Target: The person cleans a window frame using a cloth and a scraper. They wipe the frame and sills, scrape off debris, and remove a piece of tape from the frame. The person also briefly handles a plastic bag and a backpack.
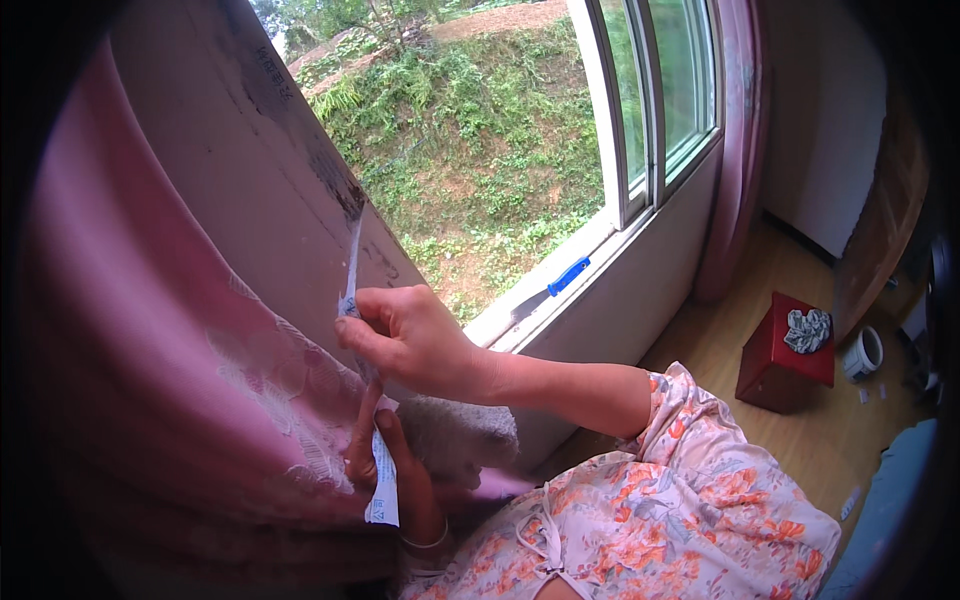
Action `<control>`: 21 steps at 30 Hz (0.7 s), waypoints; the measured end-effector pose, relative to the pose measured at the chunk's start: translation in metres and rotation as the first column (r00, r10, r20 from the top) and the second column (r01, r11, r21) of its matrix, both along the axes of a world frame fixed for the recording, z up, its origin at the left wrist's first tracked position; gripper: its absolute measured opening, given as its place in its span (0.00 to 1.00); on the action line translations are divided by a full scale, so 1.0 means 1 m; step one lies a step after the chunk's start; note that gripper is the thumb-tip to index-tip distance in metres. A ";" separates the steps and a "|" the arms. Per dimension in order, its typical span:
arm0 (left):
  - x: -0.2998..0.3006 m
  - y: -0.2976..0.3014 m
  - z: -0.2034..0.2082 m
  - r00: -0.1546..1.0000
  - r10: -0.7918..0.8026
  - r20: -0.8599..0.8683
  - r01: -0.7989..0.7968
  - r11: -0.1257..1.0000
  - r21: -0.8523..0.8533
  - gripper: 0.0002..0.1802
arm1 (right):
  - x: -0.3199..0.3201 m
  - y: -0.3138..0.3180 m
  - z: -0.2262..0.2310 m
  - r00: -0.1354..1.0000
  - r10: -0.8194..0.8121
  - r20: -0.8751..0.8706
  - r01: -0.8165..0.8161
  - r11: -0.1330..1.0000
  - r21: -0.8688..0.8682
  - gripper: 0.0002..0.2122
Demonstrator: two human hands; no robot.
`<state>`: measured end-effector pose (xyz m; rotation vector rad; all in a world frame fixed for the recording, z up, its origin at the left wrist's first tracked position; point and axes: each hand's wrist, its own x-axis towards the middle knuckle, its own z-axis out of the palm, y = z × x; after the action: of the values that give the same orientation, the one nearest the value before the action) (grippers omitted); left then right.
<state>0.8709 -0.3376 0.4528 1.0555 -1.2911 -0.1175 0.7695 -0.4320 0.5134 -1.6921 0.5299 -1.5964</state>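
Note:
A long narrow strip of film with blue print (383, 490) runs down from the wall beside the window (210, 140). Its thin, whitish upper part seems to stick to the wall at a dark, stained patch. My right hand (420, 340) is closed, pinching the strip between thumb and forefinger close to the wall. Below it, my left hand (405, 470) holds the lower length, whose loose end hangs past the palm; some fingers are hidden. Beside my left hand lies a fluffy greyish-white cloth (465, 435). A blue-handled scraper (570, 276) rests on the windowsill, blade toward me.
A pink curtain with lace (190, 310) hangs close on my left. The sliding window (645, 110) is partly open onto a grassy slope. On the wooden floor at right stand a red box-shaped stool (785, 375) with a crumpled cloth (808, 330) on it and a white bucket (863, 353).

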 end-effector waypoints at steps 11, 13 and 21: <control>-0.026 0.021 -0.003 0.965 0.260 -0.038 -0.258 0.965 0.049 0.22 | -0.020 0.009 0.007 0.988 0.151 0.027 -0.150 0.989 -0.005 0.14; -0.036 0.027 -0.004 0.954 0.284 -0.096 -0.280 0.959 0.052 0.21 | -0.026 0.010 0.012 0.979 0.204 0.011 -0.204 0.979 -0.011 0.13; -0.094 0.044 0.000 0.921 0.383 -0.077 -0.390 0.901 -0.190 0.20 | -0.063 0.034 0.040 0.962 0.271 0.027 -0.238 0.884 -0.402 0.10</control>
<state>0.7774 -0.2941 0.4525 1.1073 -1.0121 0.2900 0.7064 -0.3980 0.5538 -1.8843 -0.0712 -1.6425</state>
